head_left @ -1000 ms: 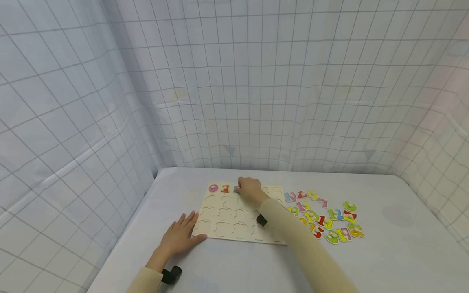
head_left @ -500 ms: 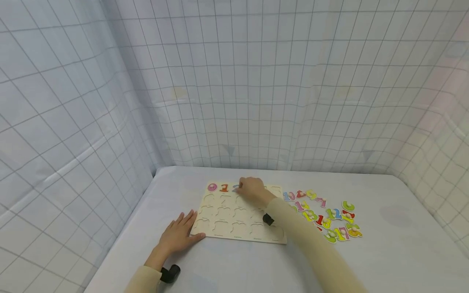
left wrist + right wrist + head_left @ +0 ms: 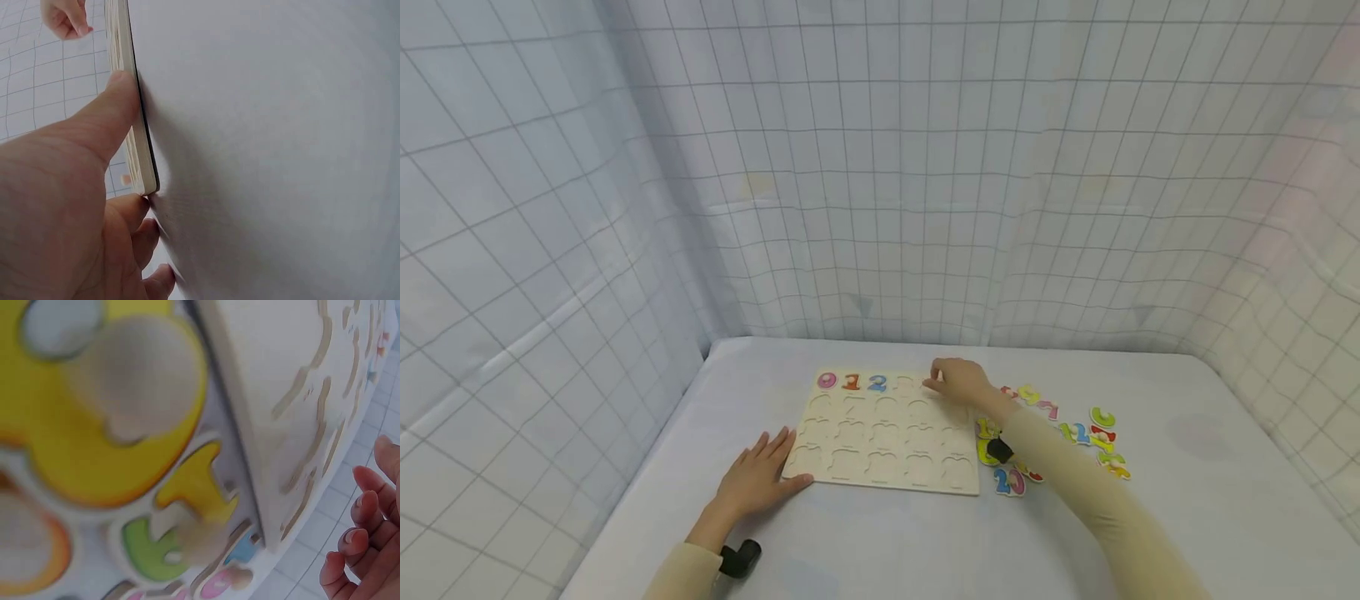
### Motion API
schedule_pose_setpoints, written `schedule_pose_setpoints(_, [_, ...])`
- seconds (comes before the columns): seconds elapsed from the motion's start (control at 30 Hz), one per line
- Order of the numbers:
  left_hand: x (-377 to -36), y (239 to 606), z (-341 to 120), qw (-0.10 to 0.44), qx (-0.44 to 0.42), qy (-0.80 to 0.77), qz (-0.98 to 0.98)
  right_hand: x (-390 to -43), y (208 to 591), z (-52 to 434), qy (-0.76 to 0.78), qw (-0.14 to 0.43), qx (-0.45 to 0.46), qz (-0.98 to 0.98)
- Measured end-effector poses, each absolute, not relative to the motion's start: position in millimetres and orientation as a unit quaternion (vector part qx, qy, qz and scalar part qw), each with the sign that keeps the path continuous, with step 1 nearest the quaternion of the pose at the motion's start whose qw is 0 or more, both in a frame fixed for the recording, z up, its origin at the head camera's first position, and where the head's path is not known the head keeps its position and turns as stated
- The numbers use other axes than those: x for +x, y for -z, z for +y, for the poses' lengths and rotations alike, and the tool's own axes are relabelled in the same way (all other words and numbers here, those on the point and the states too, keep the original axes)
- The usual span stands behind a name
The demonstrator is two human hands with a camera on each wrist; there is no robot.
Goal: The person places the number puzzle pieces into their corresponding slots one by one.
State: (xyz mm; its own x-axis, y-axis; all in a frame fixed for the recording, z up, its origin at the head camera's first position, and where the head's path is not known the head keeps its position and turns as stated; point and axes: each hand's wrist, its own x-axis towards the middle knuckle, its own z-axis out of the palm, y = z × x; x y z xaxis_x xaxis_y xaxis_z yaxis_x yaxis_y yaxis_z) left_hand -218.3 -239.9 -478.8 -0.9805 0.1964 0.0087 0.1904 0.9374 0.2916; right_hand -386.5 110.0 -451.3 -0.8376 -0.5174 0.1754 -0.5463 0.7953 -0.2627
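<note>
A pale wooden number puzzle board [image 3: 891,485] lies on the table, with the pink 0 [image 3: 827,380], the orange 1 [image 3: 851,382] and the blue 2 [image 3: 877,383] set in its top row. At the board's near left corner rests my left hand [image 3: 752,479], its fingers spread; in the left wrist view the thumb [image 3: 115,103] touches the board's edge [image 3: 145,159]. My right hand [image 3: 964,385] hovers over the board's far right part. Its fingers [image 3: 365,509] are loosely bent and hold nothing in the right wrist view.
Loose knobbed number pieces lie right of the board, among them a 20 [image 3: 1010,482] and a green piece [image 3: 1102,417]; the right sleeve [image 3: 1075,467] hides some. A large yellow piece [image 3: 119,469] is close to the right wrist camera. White grid cloth [image 3: 880,167] walls surround the table.
The right hand has let go of the blue 2, now lying in the top row, and moved right. The left hand stays at the board's corner. The head view has shifted slightly.
</note>
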Motion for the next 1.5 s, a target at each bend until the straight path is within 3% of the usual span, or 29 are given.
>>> schedule_pose_setpoints(0.33, [-219,477,-239,0.016,0.096,-0.150,0.984,-373,441,192,-0.194,-0.013,0.217,-0.957])
schedule_pose_setpoints(0.63, [-223,480,-243,0.001,0.101,-0.148,0.984,-351,436,253,-0.215,-0.028,0.166,-0.962])
schedule_pose_setpoints(1.17, [-218,476,-241,0.011,0.098,-0.153,0.983,-318,439,336,-0.223,0.010,0.101,-0.970])
schedule_pose_setpoints(1.5, [-221,479,-239,0.008,0.102,-0.151,0.983,-310,445,356,-0.223,0.019,0.073,-0.972])
